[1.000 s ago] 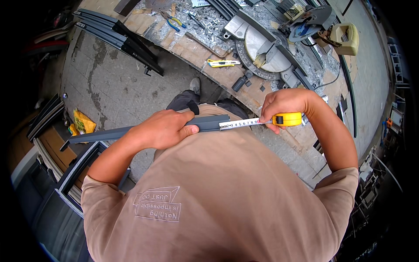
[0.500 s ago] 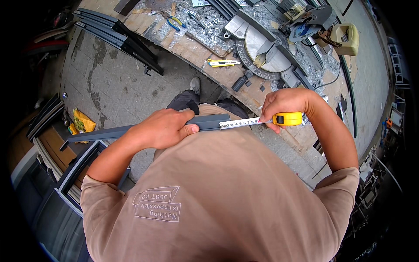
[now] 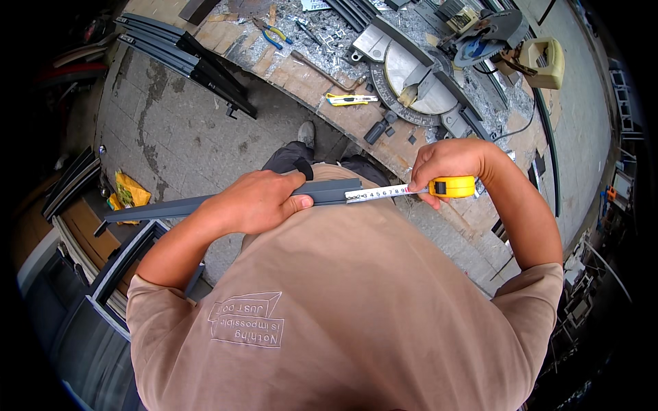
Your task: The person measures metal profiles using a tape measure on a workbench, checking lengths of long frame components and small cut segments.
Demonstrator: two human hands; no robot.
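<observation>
Across my waist lies a long dark grey metal profile (image 3: 329, 192), running off to the left. Wrapped round it near its right end is my left hand (image 3: 257, 198), thumb pressed along the near side. My right hand (image 3: 445, 166) grips a yellow tape measure (image 3: 452, 186), its fingertips at the mouth where the blade comes out. A short length of white blade (image 3: 377, 193) reaches left from the case, and its hooked tip meets the profile's right end. My palm hides part of the profile.
Ahead, a wooden workbench (image 3: 274, 68) strewn with metal shavings carries a mitre saw (image 3: 418, 75), a yellow utility knife (image 3: 351, 99), pliers (image 3: 273, 33) and a socket wrench (image 3: 325, 70). Grey profiles (image 3: 185, 61) jut out at the far left. A yellow bag (image 3: 130, 189) and frames (image 3: 123, 267) stand left.
</observation>
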